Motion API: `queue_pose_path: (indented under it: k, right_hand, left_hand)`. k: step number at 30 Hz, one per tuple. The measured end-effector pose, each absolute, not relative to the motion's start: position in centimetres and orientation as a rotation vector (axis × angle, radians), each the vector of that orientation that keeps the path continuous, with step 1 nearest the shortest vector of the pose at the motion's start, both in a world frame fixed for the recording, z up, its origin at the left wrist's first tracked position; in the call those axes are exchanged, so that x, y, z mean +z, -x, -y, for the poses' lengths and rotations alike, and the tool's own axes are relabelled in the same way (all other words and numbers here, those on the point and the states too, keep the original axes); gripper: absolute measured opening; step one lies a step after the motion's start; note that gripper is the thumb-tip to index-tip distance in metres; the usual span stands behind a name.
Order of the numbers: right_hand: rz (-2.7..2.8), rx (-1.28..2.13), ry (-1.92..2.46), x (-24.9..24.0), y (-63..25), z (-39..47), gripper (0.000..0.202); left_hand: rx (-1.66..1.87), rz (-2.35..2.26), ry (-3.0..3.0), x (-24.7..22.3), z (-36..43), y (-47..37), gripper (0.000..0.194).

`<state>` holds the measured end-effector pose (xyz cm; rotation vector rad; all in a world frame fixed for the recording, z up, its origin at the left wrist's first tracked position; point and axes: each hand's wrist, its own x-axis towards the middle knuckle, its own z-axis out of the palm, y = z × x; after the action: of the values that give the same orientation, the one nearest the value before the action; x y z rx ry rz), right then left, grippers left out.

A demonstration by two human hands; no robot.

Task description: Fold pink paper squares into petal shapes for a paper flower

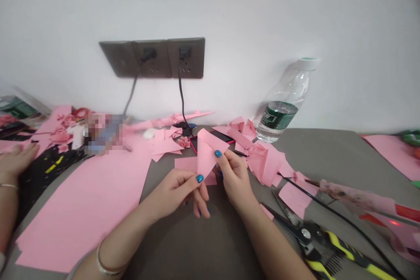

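A folded piece of pink paper (pixel 208 151) is held up between my two hands over the grey table. My left hand (pixel 182 190) pinches its lower corner between thumb and fingers. At its right edge, my right hand (pixel 233 173) has the thumb on the front and the fingers behind. Under and behind the folded paper lie flat pink paper pieces (pixel 185 164) and a phone with a pink edge (pixel 223 137), partly covered. To the right of my right hand sits a crumpled, folded pink paper shape (pixel 265 162).
Shears with yellow-black handles (pixel 306 234) and a hot glue gun (pixel 361 199) with a cable lie at right. A water bottle (pixel 280 105) leans near the wall. Large pink sheets (pixel 95 210) cover the left. Another person's hand (pixel 18 162) rests at far left. Wall sockets (pixel 154 59) hold two plugs.
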<state>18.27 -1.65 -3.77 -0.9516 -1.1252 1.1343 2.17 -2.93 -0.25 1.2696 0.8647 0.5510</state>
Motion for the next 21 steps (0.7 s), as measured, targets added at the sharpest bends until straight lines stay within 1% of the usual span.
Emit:
queue_pose_path:
  k: [10, 15, 18, 21]
  right_hand:
    - [1.114, 1.016, 0.989, -4.06, -17.99, 1.63, 0.044]
    - [1.086, 0.972, 1.024, -4.12, -18.11, 1.61, 0.046]
    - [1.119, 0.96, 1.033, -3.88, -18.15, 1.66, 0.047]
    - [1.198, 0.971, 1.024, -3.48, -18.1, 1.82, 0.045]
  left_hand:
    - [0.625, -0.932, -1.285, -0.92, 3.0, -2.04, 0.043]
    - [0.669, -1.007, -1.345, -0.84, 2.88, -1.86, 0.05]
    - [0.731, -0.985, -1.345, -0.71, 2.83, -2.08, 0.05]
    - [0.704, -0.939, -1.338, -0.51, 2.92, -2.44, 0.051]
